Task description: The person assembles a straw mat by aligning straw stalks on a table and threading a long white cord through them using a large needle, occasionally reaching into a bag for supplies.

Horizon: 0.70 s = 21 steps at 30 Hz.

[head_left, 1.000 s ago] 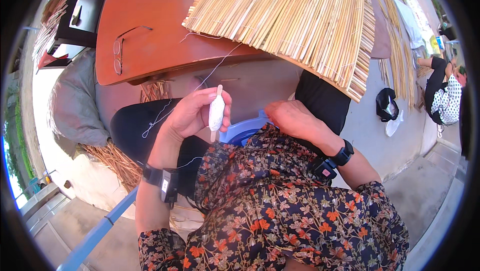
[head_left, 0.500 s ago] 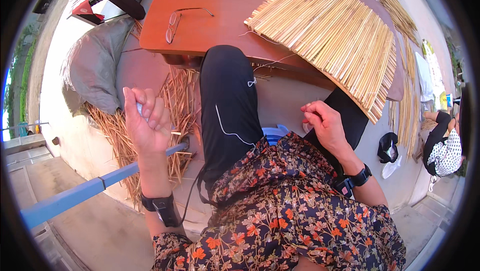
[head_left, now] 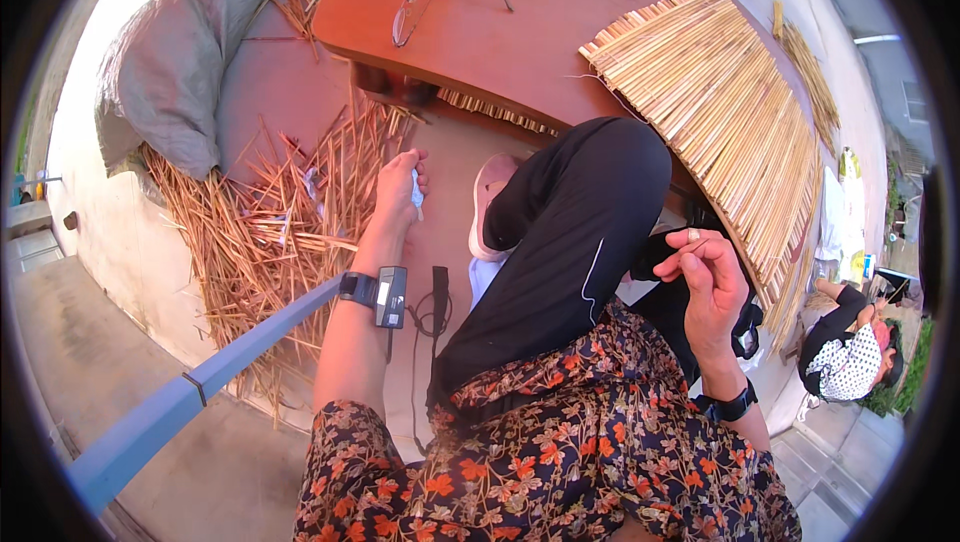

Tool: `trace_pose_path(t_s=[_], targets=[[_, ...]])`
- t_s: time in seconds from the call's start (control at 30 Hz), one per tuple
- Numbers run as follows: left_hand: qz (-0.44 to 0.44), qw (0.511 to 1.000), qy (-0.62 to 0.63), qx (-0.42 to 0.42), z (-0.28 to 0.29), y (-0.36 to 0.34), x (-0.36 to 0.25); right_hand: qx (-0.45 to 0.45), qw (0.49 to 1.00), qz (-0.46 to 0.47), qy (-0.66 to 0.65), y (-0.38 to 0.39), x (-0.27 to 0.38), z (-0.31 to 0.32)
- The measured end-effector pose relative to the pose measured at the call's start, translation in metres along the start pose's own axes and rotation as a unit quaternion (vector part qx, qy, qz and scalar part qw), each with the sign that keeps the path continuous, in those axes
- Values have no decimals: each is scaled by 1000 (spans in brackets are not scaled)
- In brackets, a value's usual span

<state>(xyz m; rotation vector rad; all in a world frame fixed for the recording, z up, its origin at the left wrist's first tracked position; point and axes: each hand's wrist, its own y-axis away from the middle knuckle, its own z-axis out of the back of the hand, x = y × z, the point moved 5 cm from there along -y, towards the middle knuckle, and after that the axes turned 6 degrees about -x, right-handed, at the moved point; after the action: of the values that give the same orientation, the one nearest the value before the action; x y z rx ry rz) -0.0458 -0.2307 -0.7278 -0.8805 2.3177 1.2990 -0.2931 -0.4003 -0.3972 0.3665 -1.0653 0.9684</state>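
Observation:
My left hand [head_left: 398,187] is closed round a small pale, whitish-blue piece [head_left: 416,192], maybe paper or cloth. It hangs beside a heap of loose straw stalks [head_left: 290,212]. My right hand [head_left: 710,287] is raised right of my bent knee, near the mat's lower edge. Its fingers are curled toward the thumb; whatever they pinch, if anything, is too small to make out. A mat of straw stalks bound side by side [head_left: 715,92] lies over the right of a reddish-brown table [head_left: 520,47]. Fine thread trails from the mat's left edge. A thin white line curves over my black trousers [head_left: 600,192].
Eyeglasses [head_left: 405,17] lie on the table's left part. A grey sack [head_left: 185,67] leans over the straw heap. A blue-grey bar [head_left: 210,382] crosses at lower left. A black cable [head_left: 438,312] hangs by my leg. Another person [head_left: 850,342] sits at far right.
My view and body have shifted; the knee now lies further right. My left hand has lowered toward the straw heap, still closed. My right hand is further right, fingers still curled.

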Motion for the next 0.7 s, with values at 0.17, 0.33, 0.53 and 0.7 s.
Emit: trace_pose_path(t_s=[0.17, 0.33, 0.53, 0.7], targets=[[23, 999, -6, 25, -24, 11, 8, 44, 998, 1, 40, -5, -1, -14], [80, 996, -44, 18, -24, 36, 64, 81, 996, 1, 26, -2, -7, -5], [125, 986, -103, 30, -22, 59, 84, 58, 998, -2, 4, 29, -33, 35], [60, 985, -123, 109, -62, 52, 24, 36, 994, -80, 68, 53, -66, 50]])
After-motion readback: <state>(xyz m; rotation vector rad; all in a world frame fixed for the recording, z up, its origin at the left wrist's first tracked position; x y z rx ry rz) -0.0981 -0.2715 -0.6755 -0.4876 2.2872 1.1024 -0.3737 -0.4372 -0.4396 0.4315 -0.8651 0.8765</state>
